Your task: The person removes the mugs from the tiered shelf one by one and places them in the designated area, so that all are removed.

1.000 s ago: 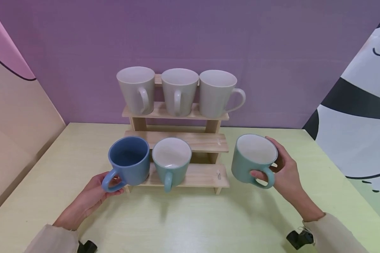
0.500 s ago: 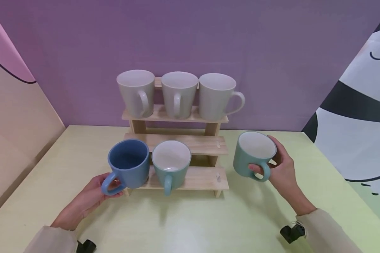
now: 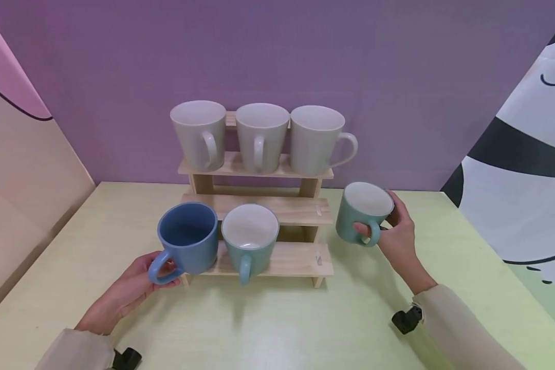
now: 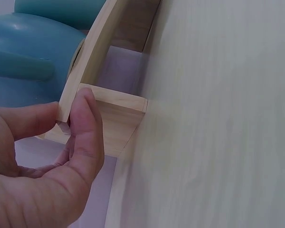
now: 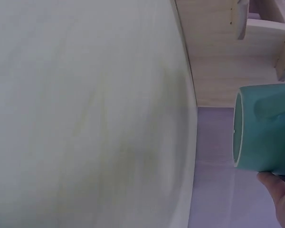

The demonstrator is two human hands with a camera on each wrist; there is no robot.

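On the pale wood-grained table (image 3: 268, 329) we see a tiered light-wood rack (image 3: 300, 257). Only the head view shows us three white tapered mugs (image 3: 262, 139) on its top shelf. Below, a round blue mug (image 3: 191, 252) and a teal, white-lined mug (image 3: 254, 246) stand on the bottom shelf. The right wrist view reveals the underside of a second teal mug (image 3: 351, 226), held above the table, right of the rack. The right hand (image 3: 400, 236) grips it, forearm slanting inward. The left hand (image 3: 134, 282) seems at the blue handle from above, but its wrist view shows thumb and fingers pinching the shelf's end.
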